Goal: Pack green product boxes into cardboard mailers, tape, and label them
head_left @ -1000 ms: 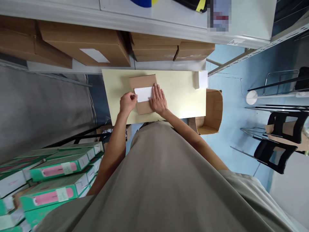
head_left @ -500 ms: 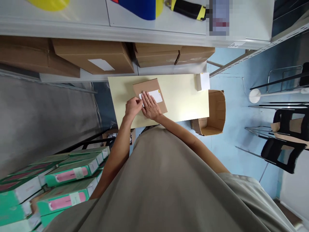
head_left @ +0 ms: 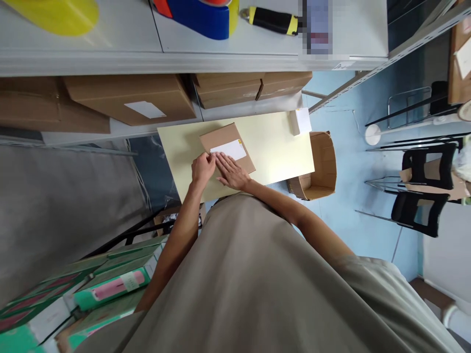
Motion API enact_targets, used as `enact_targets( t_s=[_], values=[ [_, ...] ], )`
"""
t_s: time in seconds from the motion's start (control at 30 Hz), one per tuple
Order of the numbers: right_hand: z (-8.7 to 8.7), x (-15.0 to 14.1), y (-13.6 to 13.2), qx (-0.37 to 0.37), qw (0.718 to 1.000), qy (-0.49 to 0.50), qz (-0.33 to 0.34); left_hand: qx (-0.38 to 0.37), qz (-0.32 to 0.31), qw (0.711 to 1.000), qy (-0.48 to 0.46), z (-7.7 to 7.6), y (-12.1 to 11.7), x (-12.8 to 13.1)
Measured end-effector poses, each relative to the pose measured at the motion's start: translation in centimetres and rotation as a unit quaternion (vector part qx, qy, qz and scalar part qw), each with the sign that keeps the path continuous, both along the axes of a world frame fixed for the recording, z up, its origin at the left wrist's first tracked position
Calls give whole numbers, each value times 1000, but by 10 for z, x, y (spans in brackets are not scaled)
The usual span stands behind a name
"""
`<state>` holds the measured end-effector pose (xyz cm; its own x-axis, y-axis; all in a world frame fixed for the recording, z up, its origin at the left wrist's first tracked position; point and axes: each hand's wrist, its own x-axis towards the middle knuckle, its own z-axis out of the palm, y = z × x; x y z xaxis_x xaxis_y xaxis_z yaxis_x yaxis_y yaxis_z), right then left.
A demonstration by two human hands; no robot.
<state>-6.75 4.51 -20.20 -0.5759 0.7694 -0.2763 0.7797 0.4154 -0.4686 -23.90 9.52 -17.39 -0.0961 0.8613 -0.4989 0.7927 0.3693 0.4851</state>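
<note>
A flat brown cardboard box (head_left: 235, 133) lies at an angle on the pale yellow table (head_left: 275, 142). On its top is a white label (head_left: 232, 149) with a small yellow mark at one corner. My right hand (head_left: 233, 172) rests flat on the box, fingers stretched over the label's near edge. Beside it, my left hand (head_left: 202, 169) is closed, its fingertips pinched at the label's near left corner. Whatever those fingers grip is hidden.
A small white box (head_left: 300, 121) stands at the table's far right end. Below that end is an open carton (head_left: 324, 169) on the floor. A shelf (head_left: 221, 61) with cartons and tools runs across the front. Green boxes (head_left: 110, 287) are stacked at left.
My right hand has slid back toward me, uncovering more of the label. My left hand stays pinched at its corner. The whole view has shifted and turned slightly.
</note>
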Motion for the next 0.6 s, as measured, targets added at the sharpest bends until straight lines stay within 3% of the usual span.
enact_targets(
  t_s=[0.07,0.17,0.27,0.33,0.47,0.6],
  values=[
    [1,20,0,0,1000,9,-28,5,7,1000,-1,-3,1,-1],
    [1,50,-1,16,989,13,-144,2,15,1000,-19,-7,2,-1],
    [-2,52,-5,25,973,16,-227,1,23,999,-28,-9,1,2],
    [-4,36,-9,25,974,19,-226,4,24,999,-26,-9,-2,3],
    [-3,10,-14,17,989,17,-146,10,11,999,-41,-11,-10,-1],
    [4,29,-14,8,989,24,-144,-22,9,997,-68,-19,-15,-7]
  ],
)
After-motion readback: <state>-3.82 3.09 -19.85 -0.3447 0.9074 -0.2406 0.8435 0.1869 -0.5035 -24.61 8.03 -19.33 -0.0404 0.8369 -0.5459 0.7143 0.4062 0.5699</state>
